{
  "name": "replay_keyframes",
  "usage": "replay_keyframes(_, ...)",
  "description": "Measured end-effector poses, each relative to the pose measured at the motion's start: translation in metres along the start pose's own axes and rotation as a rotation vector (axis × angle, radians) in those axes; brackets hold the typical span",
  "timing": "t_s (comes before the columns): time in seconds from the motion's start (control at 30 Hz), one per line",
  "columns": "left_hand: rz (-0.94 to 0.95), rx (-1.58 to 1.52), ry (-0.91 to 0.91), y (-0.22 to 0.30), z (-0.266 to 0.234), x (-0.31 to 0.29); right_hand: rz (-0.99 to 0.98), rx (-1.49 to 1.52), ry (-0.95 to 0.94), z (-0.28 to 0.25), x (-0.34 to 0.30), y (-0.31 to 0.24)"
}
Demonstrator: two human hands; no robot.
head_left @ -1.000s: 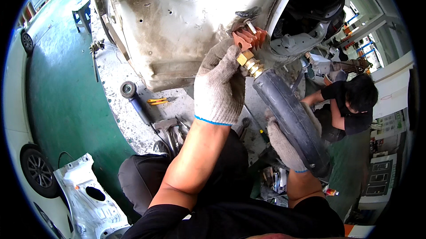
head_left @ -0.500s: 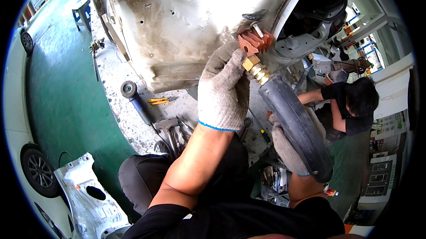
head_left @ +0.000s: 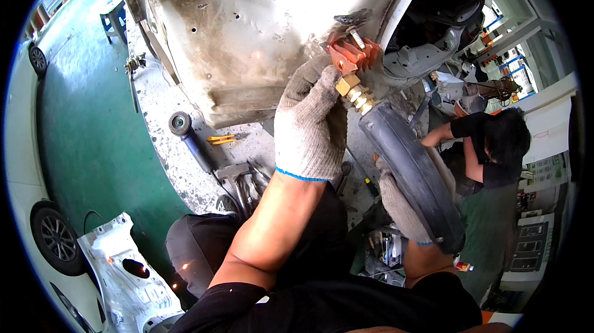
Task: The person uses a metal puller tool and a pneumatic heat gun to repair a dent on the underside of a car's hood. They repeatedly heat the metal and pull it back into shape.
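A power tool with a long black body, brass hex fittings and a red finned head slants up toward a dirty white car body panel. My left hand, in a knitted glove with a blue cuff, is closed at the red head, just beside the brass nut. Lower down, my gloved right hand wraps round the black body, which hides part of it. A bolt sticks out at the head. Where the head meets the panel is partly hidden. Small bright sparks show near my left knee.
On the speckled grey floor lie an angle grinder, yellow-handled pliers and a hammer. A person crouches at the right. A loose white panel and a parked car's wheel are at the lower left.
Small sparks now show near my left knee and the loose panel. The tool's head and my left hand have shifted very slightly left and up; my grip looks the same.
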State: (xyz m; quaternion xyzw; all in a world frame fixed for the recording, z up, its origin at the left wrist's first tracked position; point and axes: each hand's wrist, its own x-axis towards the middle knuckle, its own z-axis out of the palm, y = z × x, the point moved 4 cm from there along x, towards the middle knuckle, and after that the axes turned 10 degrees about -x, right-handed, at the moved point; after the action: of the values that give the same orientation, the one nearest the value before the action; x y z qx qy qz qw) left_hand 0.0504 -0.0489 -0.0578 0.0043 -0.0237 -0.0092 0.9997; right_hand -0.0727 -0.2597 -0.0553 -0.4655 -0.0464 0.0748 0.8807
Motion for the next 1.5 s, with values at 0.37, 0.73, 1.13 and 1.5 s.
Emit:
replay_keyframes(0.37,0.038,-0.05,0.01,-0.005,0.002,-0.003,-0.121,-0.474,0.044,0.001,-0.012,0.003)
replay_keyframes(0.73,0.4,0.863,-0.04,0.014,0.026,-0.024,-0.097,-1.694,0.411,-0.093,-0.046,0.053)
replay_keyframes(1.13,0.692,1.307,-0.043,0.014,0.05,-0.03,0.651,-1.457,0.405,-0.243,-0.146,0.201)
replay_keyframes(1.5,0.773,1.323,-0.119,0.007,0.044,-0.026,1.287,-1.267,0.123,-0.324,-0.178,0.345)
